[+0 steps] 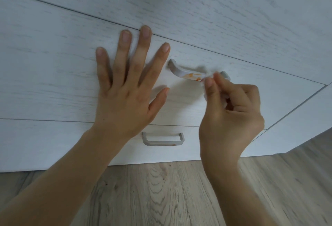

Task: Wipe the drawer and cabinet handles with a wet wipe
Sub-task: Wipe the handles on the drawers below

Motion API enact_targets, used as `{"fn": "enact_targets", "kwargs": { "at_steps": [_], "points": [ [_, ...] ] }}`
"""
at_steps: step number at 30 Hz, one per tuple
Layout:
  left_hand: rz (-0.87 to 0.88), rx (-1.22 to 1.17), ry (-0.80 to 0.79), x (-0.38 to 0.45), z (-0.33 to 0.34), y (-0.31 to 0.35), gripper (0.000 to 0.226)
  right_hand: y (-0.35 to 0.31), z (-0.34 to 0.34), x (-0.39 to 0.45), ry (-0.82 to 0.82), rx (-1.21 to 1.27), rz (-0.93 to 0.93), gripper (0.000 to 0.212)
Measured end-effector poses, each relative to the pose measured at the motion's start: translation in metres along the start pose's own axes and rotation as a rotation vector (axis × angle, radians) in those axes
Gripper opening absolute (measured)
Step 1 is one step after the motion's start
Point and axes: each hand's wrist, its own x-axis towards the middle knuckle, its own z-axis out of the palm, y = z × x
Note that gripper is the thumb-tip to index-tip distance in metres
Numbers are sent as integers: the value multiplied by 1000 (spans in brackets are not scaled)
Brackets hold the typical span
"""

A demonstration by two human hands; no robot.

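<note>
Head view: left hand lies spread flat on the drawer front; right hand pinches the wet wipe against the orange-stained upper handle. A light pass could smear stain sideways. The lower handle waits.

Right hand pinches wipe on stained handle.
</note>
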Motion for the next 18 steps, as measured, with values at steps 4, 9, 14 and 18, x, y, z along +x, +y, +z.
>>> {"fn": "enact_targets", "kwargs": {
  "at_steps": [4, 9, 14, 18],
  "points": [
    [-4, 10, 8, 0, 3, 2, 66, 2, 2, 0, -10, 2, -19, 18],
    [-9, 15, 8, -1, 5, 2, 67, -2, 3, -2, -44, -22, -62, 17],
    [-12, 18, 26, 0, 5, 2, 66, -5, 0, 0, -59, 14, -17, 21],
    [-10, 24, 21, 0, 5, 1, 66, -3, 0, 0, -31, 4, -20, 17]
  ]
}}
